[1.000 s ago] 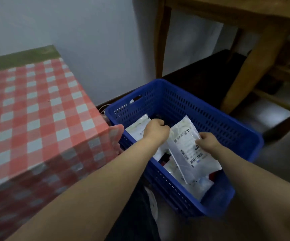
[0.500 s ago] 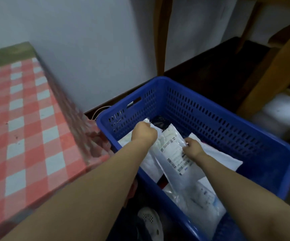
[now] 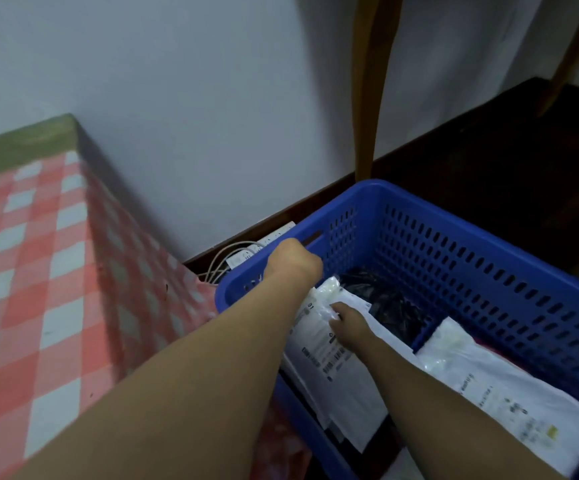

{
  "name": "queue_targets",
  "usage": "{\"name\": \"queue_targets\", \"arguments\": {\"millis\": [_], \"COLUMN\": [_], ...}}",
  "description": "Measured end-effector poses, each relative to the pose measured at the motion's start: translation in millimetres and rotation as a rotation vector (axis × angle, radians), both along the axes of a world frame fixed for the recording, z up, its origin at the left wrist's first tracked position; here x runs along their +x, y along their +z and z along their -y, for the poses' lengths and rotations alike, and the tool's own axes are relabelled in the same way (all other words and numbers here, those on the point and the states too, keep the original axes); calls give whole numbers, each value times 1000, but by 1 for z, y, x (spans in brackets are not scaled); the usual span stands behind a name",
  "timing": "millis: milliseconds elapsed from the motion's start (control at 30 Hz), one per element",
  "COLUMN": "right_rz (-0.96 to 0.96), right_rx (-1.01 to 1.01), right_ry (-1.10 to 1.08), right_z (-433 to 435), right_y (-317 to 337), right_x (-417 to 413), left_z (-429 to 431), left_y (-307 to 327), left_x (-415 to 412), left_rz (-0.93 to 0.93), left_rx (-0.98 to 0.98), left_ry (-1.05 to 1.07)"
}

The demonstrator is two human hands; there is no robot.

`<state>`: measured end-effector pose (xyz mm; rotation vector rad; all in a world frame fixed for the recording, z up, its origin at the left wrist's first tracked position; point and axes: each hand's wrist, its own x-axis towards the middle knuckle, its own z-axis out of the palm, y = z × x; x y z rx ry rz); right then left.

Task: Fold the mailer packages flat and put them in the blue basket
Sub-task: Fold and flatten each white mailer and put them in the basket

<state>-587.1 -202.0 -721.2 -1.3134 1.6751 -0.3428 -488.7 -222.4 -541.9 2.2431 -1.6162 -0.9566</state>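
Red-and-white checked cloth (image 3: 38, 271) covers the counter filling the left of the frame, with a green strip along its far edge. Just right of it, white cables (image 3: 222, 261) lie on the floor against the pale wall. At centre, the left hand (image 3: 293, 261) reaches over the near-left corner of the blue perforated plastic basket (image 3: 471, 258), its fingers curled downward and hidden, so I cannot tell whether it grips anything. Just right and lower, the right hand (image 3: 348, 322) pinches the upper edge of a white plastic mailer package with a barcode label (image 3: 329, 358), which lies flat inside the basket. Further right, another white mailer package (image 3: 496, 382) rests in the basket's lower-right part. Wooden furniture legs (image 3: 371, 98) stand at the upper right
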Motion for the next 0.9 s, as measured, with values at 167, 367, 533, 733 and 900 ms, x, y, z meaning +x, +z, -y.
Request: {"name": "queue_targets", "arguments": {"millis": [167,367,533,733,900], "right_rz": [-210,-235,-232,-74,-74], "right_rx": [186,204,125,-76,-280], "right_ry": [130,181,124,26,-35], "right_z": [4,7,33,35,12], "right_y": [-20,-10,19,92,167], "right_x": [14,26,25,27,35], "left_z": [10,9,7,-13,-51], "left_y": [-12,-8,13,75,129], "left_x": [9,19,19,23,42], "left_rz": [-1,-17,-64,-30,-49], "left_rx": [40,79,14,-74,-175], "left_ry": [-31,-28,-18,-22,21]}}
